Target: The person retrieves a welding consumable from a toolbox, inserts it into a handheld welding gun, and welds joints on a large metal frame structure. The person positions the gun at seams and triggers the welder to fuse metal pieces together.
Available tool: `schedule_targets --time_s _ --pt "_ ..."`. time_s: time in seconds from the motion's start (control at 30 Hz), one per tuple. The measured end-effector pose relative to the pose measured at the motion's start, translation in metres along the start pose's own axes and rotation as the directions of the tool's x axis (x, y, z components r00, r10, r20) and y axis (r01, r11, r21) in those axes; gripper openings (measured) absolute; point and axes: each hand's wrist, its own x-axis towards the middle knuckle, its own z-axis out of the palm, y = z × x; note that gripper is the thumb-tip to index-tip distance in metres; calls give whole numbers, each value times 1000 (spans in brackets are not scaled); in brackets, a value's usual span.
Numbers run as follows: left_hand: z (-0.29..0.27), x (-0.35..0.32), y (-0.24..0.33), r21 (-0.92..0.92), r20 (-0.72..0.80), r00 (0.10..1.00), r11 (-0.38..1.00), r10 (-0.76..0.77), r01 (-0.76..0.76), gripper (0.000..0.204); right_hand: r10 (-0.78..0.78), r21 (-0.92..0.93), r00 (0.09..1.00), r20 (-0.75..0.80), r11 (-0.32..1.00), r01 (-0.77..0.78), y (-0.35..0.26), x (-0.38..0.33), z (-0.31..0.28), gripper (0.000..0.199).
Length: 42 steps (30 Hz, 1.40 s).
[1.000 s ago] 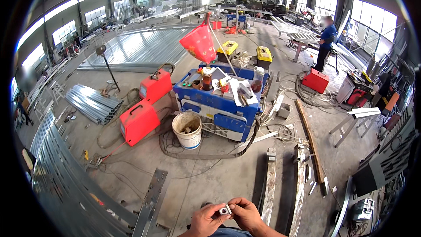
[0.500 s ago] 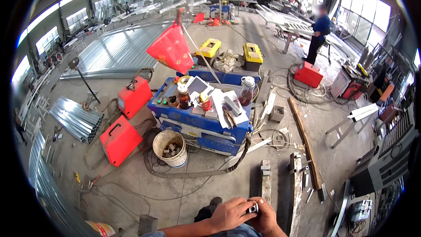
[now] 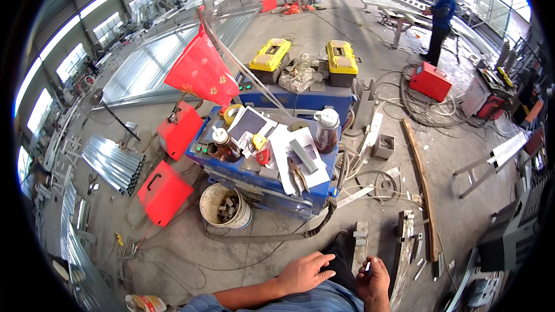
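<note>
My left hand [image 3: 306,271] rests over my thigh with its fingers stretched out and apart, holding nothing. A little to its right, my right hand [image 3: 374,280] is closed, thumb against curled fingers, around a small white stick-like thing [image 3: 367,266]. Only a short end of that shows, so its kind is not clear. Ahead stands a blue machine cabinet [image 3: 263,193] bearing papers [image 3: 312,178], pliers [image 3: 298,174], a yellow tape measure [image 3: 258,141], a dark jar [image 3: 227,148] and a lidded bottle [image 3: 326,133].
Beside the cabinet sits a bucket [image 3: 247,219] of metal offcuts, with red machine boxes [image 3: 166,193] to its left. Pale beams [image 3: 403,254] and a wooden plank [image 3: 421,190] lie at right. Cables [image 3: 243,233] cross the floor. A person [image 3: 442,20] stands at far right.
My hands were together on a small dark and silvery thing; now they are apart, the left open, the right lower on the right. The view has tilted and moved nearer the cabinet.
</note>
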Motion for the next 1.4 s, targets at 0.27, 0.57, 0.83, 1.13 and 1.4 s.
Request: schedule_targets --time_s 0.27,0.57,0.83,1.13,1.4 --pt "36 157 25 -113 46 999 993 -20 26 42 -87 -64 996 36 994 89 -143 84 50 14" --pt "67 310 24 -107 203 978 994 34 -13 42 -128 57 990 57 991 125 -232 167 54 31" --pt "75 462 18 -118 300 949 991 101 -69 45 -25 176 999 40 984 17 -308 260 77 24" --pt "10 620 8 -36 48 999 999 14 -13 47 -22 0 999 34 1000 22 -412 392 190 17" --pt "-39 659 -10 -78 -164 967 980 -194 183 46 95 -198 976 198 979 -55 -450 486 303 18"
